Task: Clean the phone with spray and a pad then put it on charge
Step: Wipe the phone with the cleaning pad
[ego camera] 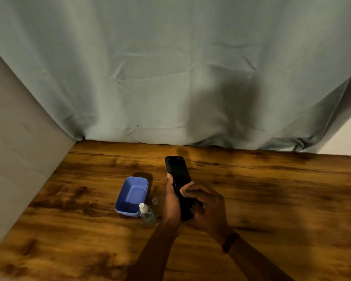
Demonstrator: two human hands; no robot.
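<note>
While the blue tub [132,196] left of the hands shows nothing inside, a clear spray bottle [147,214] stands beside it. Left hand [172,201] grips the black phone [178,179]; right hand [208,207] pinches a pale pad [185,188] against it.

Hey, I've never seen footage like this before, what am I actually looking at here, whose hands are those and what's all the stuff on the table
There is no machine here. The single picture comes from a camera worn on a person's head, looking forward and down, so the arms coming in from the bottom are that person's own. The left hand holds a black phone above a wooden table. The right hand presses a small pale pad against the phone. On the table, left of the hands, sit an empty blue tub, a small clear spray bottle with its top uncovered, and what looks like its clear cap beside it. A grey-green curtain hangs behind. No charger is visible.
</note>
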